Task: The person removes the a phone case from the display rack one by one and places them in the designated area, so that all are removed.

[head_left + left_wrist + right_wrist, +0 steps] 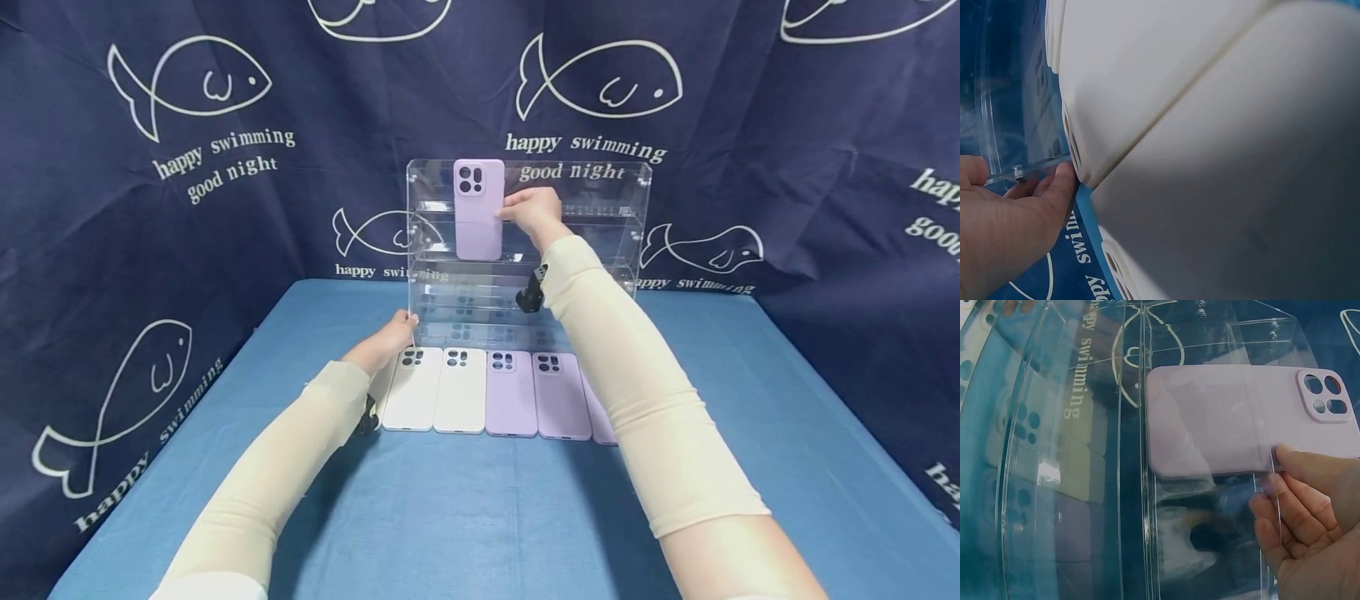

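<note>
A light purple phone case (478,232) stands upright in the top tier of a clear acrylic display rack (600,187), left of its middle. Its camera cutouts face outward at the top, and its lower part shows through the tier's clear front panel. My right hand (534,212) pinches the case's right edge between thumb and fingers; in the right wrist view the thumb (1310,462) lies on its face. Low on the rack's left side, my left hand (393,332) grips the clear side edge, thumb and fingers on either side of it in the left wrist view.
In front of the rack a row of phone cases lies flat on the blue cloth (465,517), white cases (461,396) at the left, purple cases (512,400) at the right. My right forearm covers the row's right end. A dark curtain (330,125) with fish drawings hangs behind.
</note>
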Motion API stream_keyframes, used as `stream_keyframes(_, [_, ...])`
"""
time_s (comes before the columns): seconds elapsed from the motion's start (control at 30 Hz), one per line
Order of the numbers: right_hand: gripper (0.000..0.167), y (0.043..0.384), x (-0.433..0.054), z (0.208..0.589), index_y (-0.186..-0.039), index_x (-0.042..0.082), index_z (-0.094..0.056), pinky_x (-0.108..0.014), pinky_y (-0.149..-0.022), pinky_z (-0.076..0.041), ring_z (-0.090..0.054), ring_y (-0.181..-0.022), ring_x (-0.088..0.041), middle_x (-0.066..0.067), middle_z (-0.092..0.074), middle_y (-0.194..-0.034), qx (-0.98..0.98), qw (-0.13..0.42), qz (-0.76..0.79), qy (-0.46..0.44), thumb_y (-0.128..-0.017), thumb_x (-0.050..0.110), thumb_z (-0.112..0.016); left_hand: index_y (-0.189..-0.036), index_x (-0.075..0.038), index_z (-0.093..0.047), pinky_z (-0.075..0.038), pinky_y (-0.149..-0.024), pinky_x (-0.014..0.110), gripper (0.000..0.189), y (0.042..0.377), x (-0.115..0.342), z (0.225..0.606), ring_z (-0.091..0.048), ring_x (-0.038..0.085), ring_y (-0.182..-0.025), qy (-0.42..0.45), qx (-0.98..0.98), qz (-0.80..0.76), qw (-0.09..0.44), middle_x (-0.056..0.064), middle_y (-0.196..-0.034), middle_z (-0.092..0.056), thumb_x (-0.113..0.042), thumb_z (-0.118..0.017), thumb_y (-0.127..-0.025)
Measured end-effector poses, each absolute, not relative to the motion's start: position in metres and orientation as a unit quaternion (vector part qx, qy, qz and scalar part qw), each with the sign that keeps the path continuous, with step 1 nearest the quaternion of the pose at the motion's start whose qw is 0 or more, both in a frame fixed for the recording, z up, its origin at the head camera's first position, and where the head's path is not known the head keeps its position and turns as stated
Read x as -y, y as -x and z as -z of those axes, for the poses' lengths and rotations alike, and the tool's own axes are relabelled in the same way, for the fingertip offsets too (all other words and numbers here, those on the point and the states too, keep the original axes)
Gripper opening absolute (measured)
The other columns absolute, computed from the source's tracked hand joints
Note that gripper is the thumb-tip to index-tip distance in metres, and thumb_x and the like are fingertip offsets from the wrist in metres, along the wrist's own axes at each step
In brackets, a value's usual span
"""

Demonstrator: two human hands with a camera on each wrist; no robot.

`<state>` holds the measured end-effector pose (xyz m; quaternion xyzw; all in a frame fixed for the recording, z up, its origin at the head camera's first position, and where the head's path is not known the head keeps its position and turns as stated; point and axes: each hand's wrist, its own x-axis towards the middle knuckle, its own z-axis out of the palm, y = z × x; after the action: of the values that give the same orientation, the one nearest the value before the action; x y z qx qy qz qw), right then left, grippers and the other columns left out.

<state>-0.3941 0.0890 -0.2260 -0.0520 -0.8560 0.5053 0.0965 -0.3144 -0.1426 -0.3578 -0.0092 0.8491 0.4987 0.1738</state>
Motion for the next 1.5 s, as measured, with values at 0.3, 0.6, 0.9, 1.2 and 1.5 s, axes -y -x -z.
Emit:
stream_keyframes(0.3, [0.025, 0.394, -0.089, 0.228, -0.105, 0.007, -0.074, -0.030, -0.103, -0.050, -0.059, -0.105, -0.018, -0.006, -0.072, -0.113, 0.868, 0.097, -0.485, 0.046, -0.082, 0.017, -0.079, -0.152, 0.004, -0.003, -0.020, -0.125, 0.049, 0.056, 0.341, 0.155, 0.389, -0.017, 0.039, -0.147, -0.001, -0.850, -0.501, 0.165, 0.027, -0.157, -0.012, -0.027, -0.020, -0.108])
stream_keyframes(0.6, [0.029, 0.393, -0.092, 0.230, -0.113, 0.008, -0.072, -0.032, -0.108, -0.047, -0.058, -0.117, -0.019, -0.004, -0.067, -0.123, 0.855, 0.088, -0.509, 0.044, -0.086, 0.016, -0.075, -0.150, 0.003, -0.008, -0.022, -0.124, 0.048, 0.052, 0.338, 0.153, 0.389, -0.024, 0.040, -0.145, 0.001, -0.843, -0.512, 0.163, 0.027, -0.156, -0.015, -0.026, -0.020, -0.108])
stream_keyframes(0.9, [0.029, 0.389, -0.094, 0.234, -0.116, 0.010, -0.072, -0.032, -0.107, -0.048, -0.060, -0.117, -0.017, -0.004, -0.069, -0.121, 0.801, 0.129, -0.584, 0.022, -0.089, 0.021, -0.072, -0.150, 0.003, -0.010, -0.022, -0.124, 0.050, 0.053, 0.337, 0.153, 0.387, -0.025, 0.040, -0.144, -0.001, -0.852, -0.500, 0.156, 0.027, -0.155, -0.018, -0.028, -0.020, -0.108])
stream_keyframes(1.2, [0.036, 0.393, -0.102, 0.225, -0.124, 0.003, -0.065, -0.030, -0.096, -0.057, -0.068, -0.092, -0.018, -0.015, -0.067, -0.122, 0.710, 0.093, -0.698, 0.010, -0.089, 0.009, -0.070, -0.150, 0.002, -0.010, -0.020, -0.124, 0.051, 0.053, 0.338, 0.154, 0.388, -0.026, 0.040, -0.143, 0.000, -0.854, -0.496, 0.159, 0.027, -0.155, -0.019, -0.028, -0.020, -0.108])
stream_keyframes(1.5, [0.035, 0.395, -0.104, 0.217, -0.125, 0.004, -0.065, -0.028, -0.091, -0.060, -0.067, -0.091, -0.016, -0.015, -0.069, -0.118, 0.680, 0.137, -0.720, -0.040, -0.090, 0.008, -0.068, -0.146, 0.005, -0.017, -0.022, -0.124, 0.049, 0.049, 0.340, 0.154, 0.391, -0.023, 0.038, -0.145, -0.006, -0.852, -0.503, 0.145, 0.027, -0.153, -0.022, -0.027, -0.021, -0.108])
